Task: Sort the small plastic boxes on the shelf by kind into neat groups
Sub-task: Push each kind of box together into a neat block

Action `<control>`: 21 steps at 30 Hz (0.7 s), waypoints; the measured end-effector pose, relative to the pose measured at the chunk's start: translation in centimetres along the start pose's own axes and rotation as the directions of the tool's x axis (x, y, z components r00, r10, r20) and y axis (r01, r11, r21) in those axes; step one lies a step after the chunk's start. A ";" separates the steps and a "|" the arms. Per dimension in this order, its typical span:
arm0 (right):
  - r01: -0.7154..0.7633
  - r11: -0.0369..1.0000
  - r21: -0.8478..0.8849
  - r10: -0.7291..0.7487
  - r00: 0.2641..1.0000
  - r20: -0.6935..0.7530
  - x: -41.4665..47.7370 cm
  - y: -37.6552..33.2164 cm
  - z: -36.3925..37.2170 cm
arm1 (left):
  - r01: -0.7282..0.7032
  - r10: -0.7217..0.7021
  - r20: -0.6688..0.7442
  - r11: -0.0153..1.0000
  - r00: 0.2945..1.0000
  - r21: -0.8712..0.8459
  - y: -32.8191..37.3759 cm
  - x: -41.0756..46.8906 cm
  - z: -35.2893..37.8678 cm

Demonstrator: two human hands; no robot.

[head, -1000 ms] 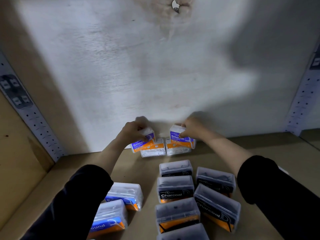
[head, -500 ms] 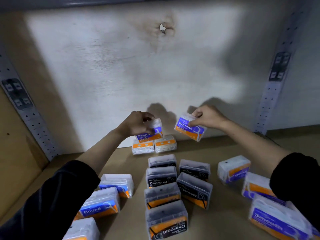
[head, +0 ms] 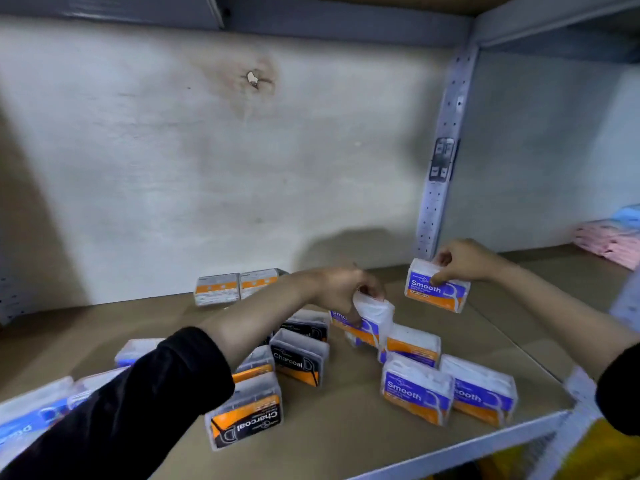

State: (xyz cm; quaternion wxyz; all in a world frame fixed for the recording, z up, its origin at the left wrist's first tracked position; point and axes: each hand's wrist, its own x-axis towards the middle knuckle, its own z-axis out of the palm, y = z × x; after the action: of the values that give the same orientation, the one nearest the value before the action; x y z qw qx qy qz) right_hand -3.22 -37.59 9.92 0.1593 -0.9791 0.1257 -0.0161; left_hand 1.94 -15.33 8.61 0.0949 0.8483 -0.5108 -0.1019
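Observation:
My right hand [head: 462, 260] grips a purple-and-orange "Smooth" box [head: 437, 289], held above the shelf at the right rear. My left hand [head: 341, 285] holds another Smooth box [head: 367, 322], tilted, just over the Smooth group: three boxes [head: 415, 388] standing at the right front. Black "Charcoal" boxes [head: 299, 356] cluster in the middle, one [head: 246, 410] lying near the front edge. Two white-and-orange boxes [head: 237, 287] stand against the back wall. Blue-labelled boxes [head: 31, 420] sit at the far left, partly hidden by my left sleeve.
The brown shelf board [head: 346, 438] ends in a grey metal front rail [head: 467, 448]. A perforated upright post [head: 441, 161] rises at the right rear. Pink and blue packs [head: 613, 237] lie on the neighbouring shelf to the right.
Both hands have carried their Smooth boxes from the back wall to the right; the left one has come down over the Smooth group. The view has swung right.

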 end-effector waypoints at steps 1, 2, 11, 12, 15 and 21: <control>-0.020 1.000 -0.002 0.020 1.000 0.010 -0.2 0.8 0.1 | -0.009 0.009 0.025 1.000 1.000 0.023 0.4 0.4 0.3; -0.040 0.999 -0.007 0.040 0.999 0.019 -0.4 1.6 0.4 | -0.021 0.018 0.048 0.999 0.999 0.047 0.7 0.8 0.6; -0.152 0.985 0.080 0.141 0.981 0.131 0.3 4.9 4.4 | -0.033 -0.004 0.167 0.975 0.986 0.218 0.8 2.7 3.1; -0.157 0.983 0.091 0.144 0.980 0.134 0.4 5.1 4.9 | -0.031 -0.006 0.166 0.975 0.986 0.219 0.7 2.8 3.4; -0.165 0.979 0.118 0.149 0.979 0.138 0.7 5.7 6.0 | -0.029 -0.006 0.163 0.977 0.987 0.213 0.5 3.1 4.1; -0.161 0.976 0.150 0.146 0.984 0.106 1.5 6.1 7.5 | -0.006 -0.014 0.157 0.992 0.987 0.126 0.6 3.7 5.5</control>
State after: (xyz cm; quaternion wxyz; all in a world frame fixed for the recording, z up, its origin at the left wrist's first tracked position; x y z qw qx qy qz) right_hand -2.71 -41.29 0.89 0.2426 -0.9505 0.1916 0.0326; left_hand 1.68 -19.22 3.15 0.0003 0.8430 -0.5203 -0.1365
